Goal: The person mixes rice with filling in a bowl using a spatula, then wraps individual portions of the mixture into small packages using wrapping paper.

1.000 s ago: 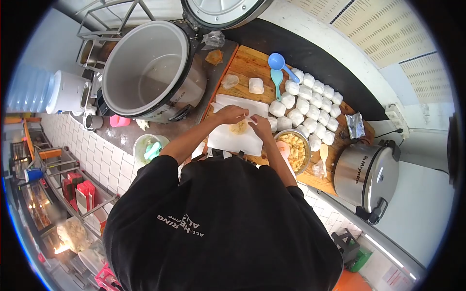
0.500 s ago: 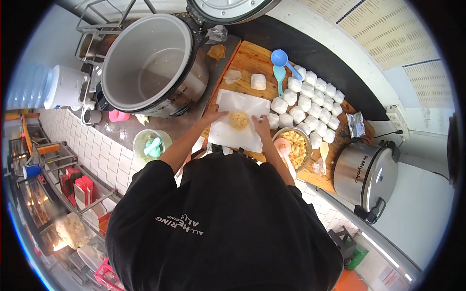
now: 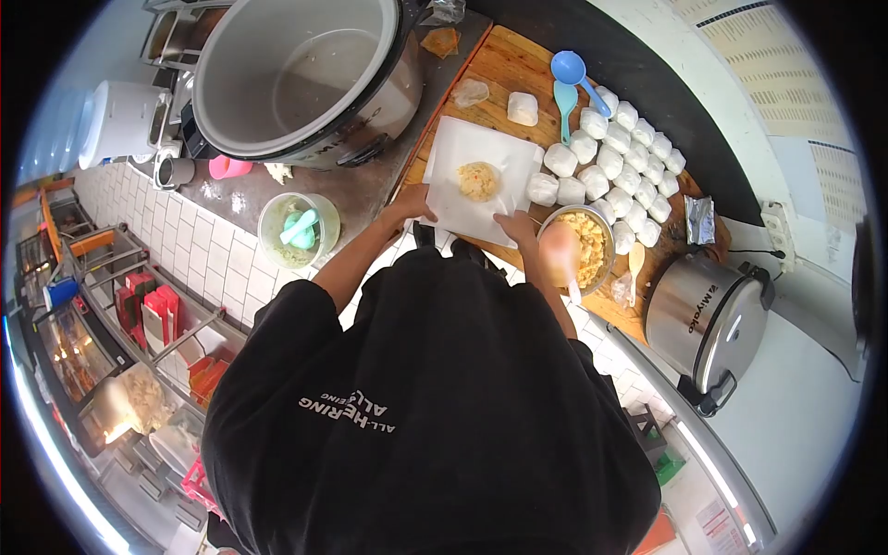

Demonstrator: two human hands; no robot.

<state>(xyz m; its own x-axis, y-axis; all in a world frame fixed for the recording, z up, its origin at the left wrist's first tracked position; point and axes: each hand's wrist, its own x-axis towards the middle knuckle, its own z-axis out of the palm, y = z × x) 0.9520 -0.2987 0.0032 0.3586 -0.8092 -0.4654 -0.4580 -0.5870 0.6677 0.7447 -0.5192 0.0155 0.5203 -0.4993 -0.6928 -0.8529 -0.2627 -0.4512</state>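
Observation:
A white paper sheet (image 3: pixel 453 148) lies on the wooden board with a small round mound of rice (image 3: pixel 478 181) at its middle. My left hand (image 3: pixel 412 205) grips the sheet's near left corner. At the near right edge, my right hand (image 3: pixel 516 227) has its fingers closed on the same sheet. Just right of that hand stands a metal bowl (image 3: pixel 609 264) of yellowish chunky food, with a pink spoon (image 3: pixel 561 254) in it. Several white wrapped bundles (image 3: pixel 610 162) sit in rows farther right, and a single one (image 3: pixel 523 108) is behind the sheet.
A large open rice cooker (image 3: pixel 305 83) stands at the left, with a tub (image 3: pixel 268 242) holding a mint-coloured scoop nearer me. Blue (image 3: pixel 568 67) and turquoise (image 3: pixel 566 97) spoons lie behind the bundles. At the right are a foil packet (image 3: pixel 699 220) and a closed cooker (image 3: pixel 680 314).
Both hands have come nearer my body, to the sheet's near edge, and their fingers have closed on it. The view has shifted, so the board and cookers appear displaced.

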